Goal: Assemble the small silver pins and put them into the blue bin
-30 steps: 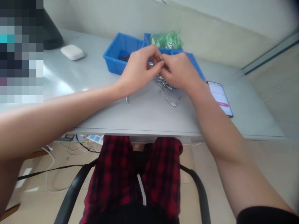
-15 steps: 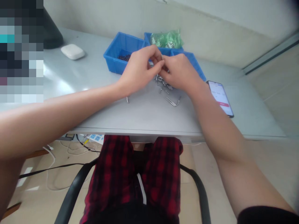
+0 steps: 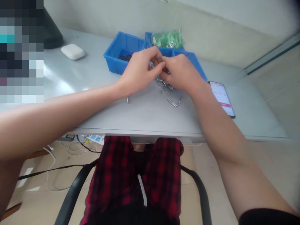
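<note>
My left hand (image 3: 142,70) and my right hand (image 3: 179,71) meet fingertip to fingertip over the desk. Both have the fingers pinched around something small and metallic, mostly hidden between them. Below the fingers lies a pile of small silver metal parts (image 3: 167,85), partly covered by my right hand. Nearer the desk's front edge are thin bent metal pieces (image 3: 172,101), and one small metal piece (image 3: 127,100) lies below my left wrist. Just behind the hands stand the blue bins; the left blue bin (image 3: 113,64) holds dark small parts (image 3: 125,57).
A green plastic bag (image 3: 167,40) of metal parts sits in the back blue bin (image 3: 148,37). A phone (image 3: 222,98) lies right of my right forearm. At the left are a white rounded case (image 3: 73,51) and a dark object (image 3: 52,32). The desk (image 3: 140,117) meets a wall behind.
Both hands stay pinched together in nearly the same place. A little more of a shiny metal part shows beside my left fingers.
</note>
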`<state>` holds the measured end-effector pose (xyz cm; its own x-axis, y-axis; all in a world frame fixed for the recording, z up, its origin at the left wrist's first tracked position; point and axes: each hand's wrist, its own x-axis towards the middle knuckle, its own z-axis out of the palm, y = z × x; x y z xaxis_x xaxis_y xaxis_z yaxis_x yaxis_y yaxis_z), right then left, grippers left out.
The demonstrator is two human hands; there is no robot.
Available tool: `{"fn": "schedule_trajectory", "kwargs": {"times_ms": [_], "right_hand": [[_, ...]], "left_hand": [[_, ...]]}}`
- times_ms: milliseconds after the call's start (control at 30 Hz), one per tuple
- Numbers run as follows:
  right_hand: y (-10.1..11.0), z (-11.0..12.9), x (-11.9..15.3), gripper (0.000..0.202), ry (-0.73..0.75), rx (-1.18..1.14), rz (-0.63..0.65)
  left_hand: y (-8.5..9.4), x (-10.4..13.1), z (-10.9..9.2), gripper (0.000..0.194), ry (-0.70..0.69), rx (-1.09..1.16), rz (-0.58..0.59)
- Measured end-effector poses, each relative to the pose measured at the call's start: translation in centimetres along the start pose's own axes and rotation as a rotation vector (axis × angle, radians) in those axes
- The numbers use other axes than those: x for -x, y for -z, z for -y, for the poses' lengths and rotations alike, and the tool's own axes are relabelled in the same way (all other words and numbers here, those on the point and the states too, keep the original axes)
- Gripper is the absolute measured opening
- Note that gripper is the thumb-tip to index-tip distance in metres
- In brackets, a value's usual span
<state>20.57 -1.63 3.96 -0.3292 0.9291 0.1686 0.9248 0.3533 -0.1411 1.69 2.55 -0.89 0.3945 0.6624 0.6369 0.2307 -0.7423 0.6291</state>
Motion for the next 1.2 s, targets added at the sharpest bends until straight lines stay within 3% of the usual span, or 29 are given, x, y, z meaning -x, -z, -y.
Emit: {"fn": "schedule_trajectory", "kwargs": {"times_ms": [400,667,867,1200], "right_hand": [[0.2,0.1,-0.1,0.038,0.037,0.167,0.027],[0.1,0.3,-0.1,0.028,0.037,0.137,0.029],[0.2,0.6,-0.1,0.034,0.046,0.155,0.048],[1.2,1.2,0.2,0.043,0.031,0.198,0.143]], "left_hand": [[0.1,-0.2,0.3,0.022,0.029,-0.018,0.058],[0.3,0.1,-0.5,0.023,0.033,-0.017,0.055],[0.2,0.1,-0.7,0.017,0.050,-0.047,0.075],[1.2,0.7,-3.2,0.008,0.165,-0.207,0.144]]}}
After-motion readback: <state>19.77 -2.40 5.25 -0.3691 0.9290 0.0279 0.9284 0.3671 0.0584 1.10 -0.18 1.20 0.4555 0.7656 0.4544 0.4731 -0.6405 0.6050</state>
